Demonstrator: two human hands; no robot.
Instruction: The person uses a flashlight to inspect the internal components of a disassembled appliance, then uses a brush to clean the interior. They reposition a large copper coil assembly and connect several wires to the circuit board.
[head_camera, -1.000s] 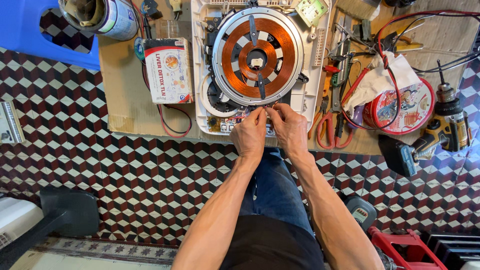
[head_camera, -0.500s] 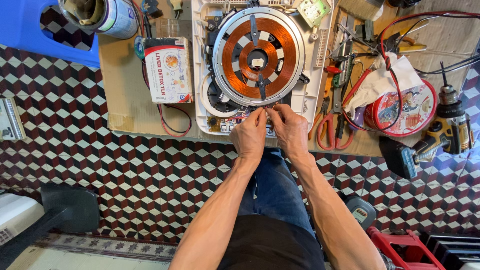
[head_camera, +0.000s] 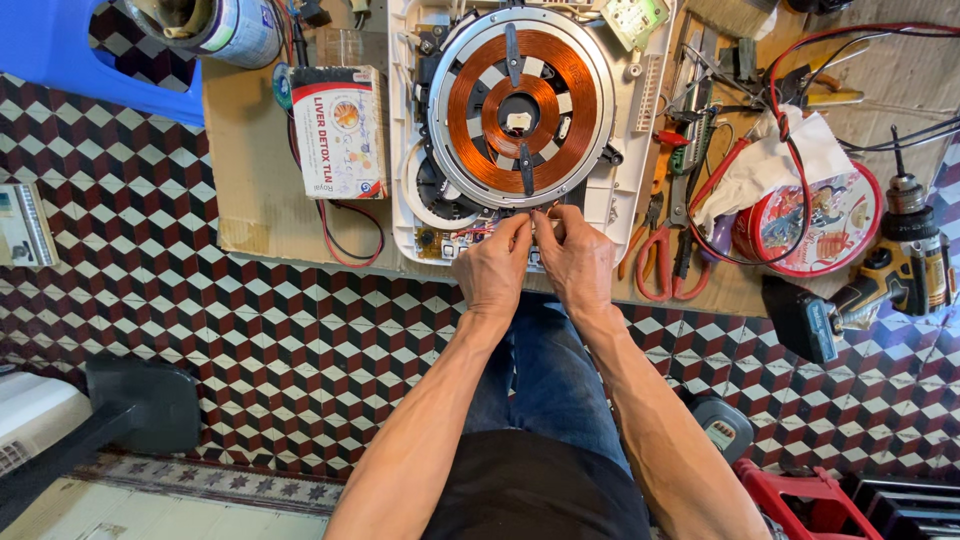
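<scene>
Glossy copper coil (head_camera: 520, 105) in a white plastic housing (head_camera: 405, 140) — matt cardboard surface (head_camera: 250, 190), shiny metal tin (head_camera: 815, 225), crumpled paper (head_camera: 770, 160).

- Floor (head_camera: 200, 330) tiled in a cube pattern of dark red, black and white.
- Low wooden table (head_camera: 250, 190) across the top, bare brown board at its left end.
- Blue plastic stool (head_camera: 60, 50) in the upper left corner.
- Black stand foot (head_camera: 140, 405) at lower left, on the tiles.
- Patterned border strip (head_camera: 200, 478) and pale flooring (head_camera: 150, 515) along the bottom left edge.
- Even, soft light, no hard shadows.
</scene>
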